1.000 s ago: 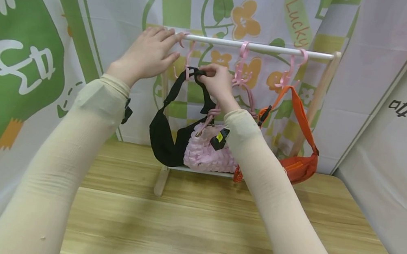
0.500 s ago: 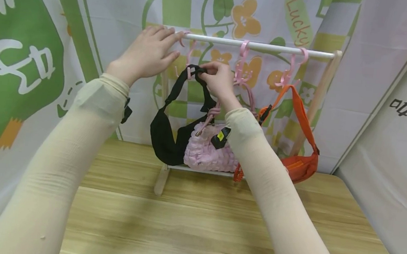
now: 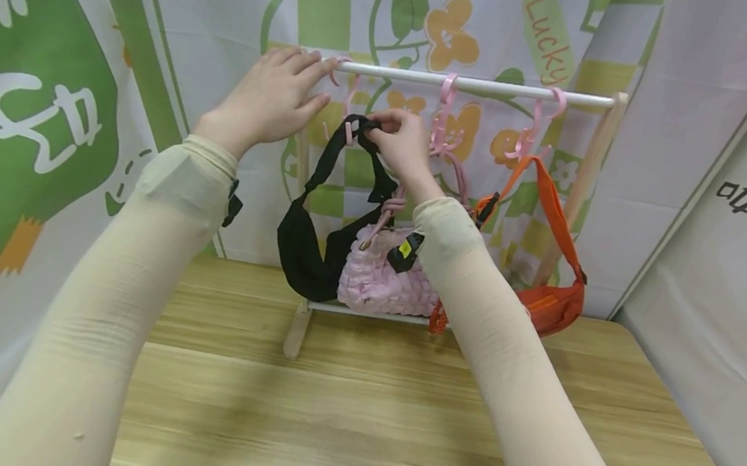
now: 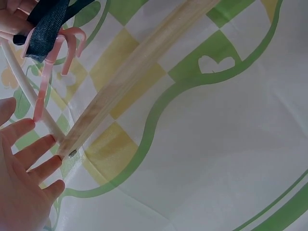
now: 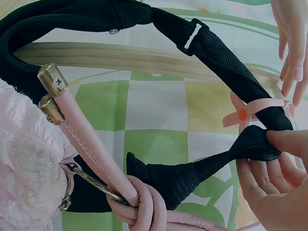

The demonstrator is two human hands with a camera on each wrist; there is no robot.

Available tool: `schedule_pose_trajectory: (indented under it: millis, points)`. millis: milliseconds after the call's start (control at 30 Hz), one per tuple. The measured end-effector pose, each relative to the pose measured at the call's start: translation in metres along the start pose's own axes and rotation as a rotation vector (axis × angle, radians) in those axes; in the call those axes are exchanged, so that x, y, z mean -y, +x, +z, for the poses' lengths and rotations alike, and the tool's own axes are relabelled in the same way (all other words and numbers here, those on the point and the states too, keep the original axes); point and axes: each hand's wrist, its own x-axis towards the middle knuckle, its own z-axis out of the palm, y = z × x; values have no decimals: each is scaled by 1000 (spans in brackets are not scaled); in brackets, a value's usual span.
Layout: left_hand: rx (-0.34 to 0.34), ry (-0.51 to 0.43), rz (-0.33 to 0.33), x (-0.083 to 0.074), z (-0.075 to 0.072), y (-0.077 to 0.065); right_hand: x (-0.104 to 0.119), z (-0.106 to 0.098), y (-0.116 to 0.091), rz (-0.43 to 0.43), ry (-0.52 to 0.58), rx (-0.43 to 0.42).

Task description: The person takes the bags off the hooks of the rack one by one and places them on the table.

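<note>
My left hand (image 3: 271,99) rests with straight fingers at the left end of the white rail (image 3: 395,74) of a small wooden rack. My right hand (image 3: 401,145) pinches the strap (image 5: 255,144) of a black shoulder bag (image 3: 306,264) between thumb and fingers. The strap loops over a prong of the pink hook (image 4: 45,86) that hangs from the rail beside my left hand. In the right wrist view, the strap's black slide buckle (image 5: 193,37) shows below that hook. The bag's body hangs low at the rack's left side.
A fluffy pink handbag (image 3: 382,286) hangs from the middle pink hook (image 3: 446,112), partly overlapping the black bag. On the right hook (image 3: 528,132) hangs an orange bag (image 3: 551,310), partly behind my right forearm. The rack stands on a wooden table (image 3: 329,409) before a patterned curtain (image 3: 326,18).
The black strap and its bag have risen slightly, and the strap's top has shifted a little right on the hook. My left hand has stayed in place on the rail.
</note>
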Motion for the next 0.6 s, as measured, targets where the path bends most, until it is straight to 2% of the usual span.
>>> schedule_pose_trajectory:
  millis: [600]
  points:
    - [-1, -2, -4, 0, 0, -1, 8, 2, 6, 81, 47, -22]
